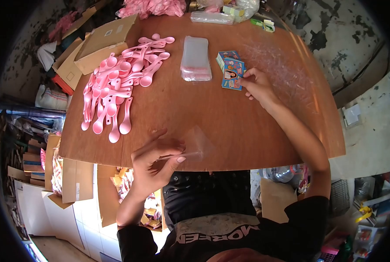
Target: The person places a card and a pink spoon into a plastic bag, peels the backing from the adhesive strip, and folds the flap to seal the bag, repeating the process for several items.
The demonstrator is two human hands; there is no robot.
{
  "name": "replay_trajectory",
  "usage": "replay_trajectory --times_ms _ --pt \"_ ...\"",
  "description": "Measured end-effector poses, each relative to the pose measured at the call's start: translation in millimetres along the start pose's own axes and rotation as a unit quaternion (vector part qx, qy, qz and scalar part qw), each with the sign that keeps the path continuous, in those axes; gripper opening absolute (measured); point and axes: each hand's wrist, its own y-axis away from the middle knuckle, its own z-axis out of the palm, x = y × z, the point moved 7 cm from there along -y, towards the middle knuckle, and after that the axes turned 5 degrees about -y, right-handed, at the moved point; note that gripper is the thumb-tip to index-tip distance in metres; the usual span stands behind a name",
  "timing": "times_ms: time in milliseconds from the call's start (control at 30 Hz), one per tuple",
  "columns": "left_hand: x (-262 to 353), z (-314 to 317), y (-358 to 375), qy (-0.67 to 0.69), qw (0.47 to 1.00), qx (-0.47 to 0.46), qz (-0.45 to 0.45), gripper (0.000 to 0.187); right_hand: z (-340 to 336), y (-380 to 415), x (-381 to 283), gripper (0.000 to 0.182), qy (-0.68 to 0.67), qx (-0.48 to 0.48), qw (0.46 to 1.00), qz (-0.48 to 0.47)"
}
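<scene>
Between the thumb and fingers of my left hand [153, 163] is a clear plastic bag [198, 146], held just above the table's near edge. My right hand [261, 91] reaches out to the right and pinches the edge of a blue printed card [233, 75]. Under and behind that card lies a stack of similar cards [226, 55]. Left of the cards is a flat pile of clear bags [196, 52] with pinkish lower ends. A large heap of pink plastic spoons [112, 89] covers the table's left side.
The brown wooden table [173, 105] has a curved near edge against my body. A cardboard box [107, 41] stands at the back left. Pink plastic bundles [153, 6] and a clear roll-like package [211, 18] lie at the far edge. Open cartons [78, 179] sit below, at left.
</scene>
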Motion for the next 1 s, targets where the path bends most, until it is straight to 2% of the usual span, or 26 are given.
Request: replay_trajectory --times_ms 67,167,267,300,333,367,433,500,567,600,633,700,733,833,867,1000 --pt "0.3 -1.3 0.1 0.013 1.0 0.009 0.001 0.009 1.6 -4.6 1.4 0.02 -0.022 -0.005 1.0 0.015" --pt "-4.8 -10.1 6.5 0.066 0.997 0.037 -0.013 0.009 -10.5 -15.8 -31.3 0.021 -0.008 0.013 0.994 -0.105" --pt "-4.4 -20.9 13.1 0.139 0.985 0.084 -0.056 0.012 -25.5 -41.8 -60.7 0.025 0.006 -0.009 0.992 -0.124" --pt "-5.7 -25.3 15.1 0.167 0.976 0.113 -0.082 0.017 -24.3 -55.2 -63.9 0.024 0.047 -0.045 0.992 -0.112" --pt "-5.8 -30.8 17.8 0.208 0.974 0.079 -0.044 0.015 -23.4 -67.3 -65.7 0.024 0.088 -0.081 0.988 -0.1" --pt "2.4 -32.8 15.2 0.293 0.948 0.119 -0.044 0.019 -26.4 -81.7 -63.9 0.024 0.089 -0.08 0.988 -0.101" --pt "10.7 -41.3 16.9 0.396 0.906 0.135 -0.064 0.024 -11.4 -105.5 -41.0 0.027 0.162 -0.176 0.968 -0.081" --pt "10.7 -51.6 19.2 0.394 0.904 0.153 -0.07 0.027 -7.1 -115.6 -28.7 0.03 0.185 -0.202 0.955 -0.112" --pt "15.0 -56.1 19.5 0.341 0.931 0.124 -0.043 0.025 -4.8 -106.6 -42.5 0.033 0.287 -0.143 0.921 -0.22" --pt "13.6 -58.4 19.6 0.303 0.941 0.139 -0.065 0.029 -6.4 -94.3 -46.4 0.036 0.358 -0.101 0.899 -0.233" --pt "12.5 -57.9 18.9 0.303 0.941 0.139 -0.067 0.029 -4.2 -79.1 -51.5 0.036 0.358 -0.102 0.899 -0.233" --pt "1.5 -51.7 17.7 0.271 0.943 0.132 -0.138 0.035 6.2 -41.5 -67.6 0.036 0.365 -0.115 0.846 -0.372" --pt "-0.9 -47.2 17.0 0.283 0.938 0.131 -0.153 0.038 9.8 -27.4 -68.9 0.038 0.393 -0.095 0.821 -0.403" --pt "2.6 -34.4 11.9 0.298 0.937 0.111 -0.147 0.037 10.4 -18.9 -55.8 0.042 0.353 -0.094 0.834 -0.414" --pt "3.7 -31.2 10.5 0.303 0.936 0.103 -0.143 0.036 9.0 -16.8 -51.7 0.043 0.336 -0.09 0.852 -0.391" --pt "4.5 -25.2 8.2 0.308 0.936 0.082 -0.152 0.034 4.1 -7.9 -53.9 0.041 0.31 -0.078 0.867 -0.383"
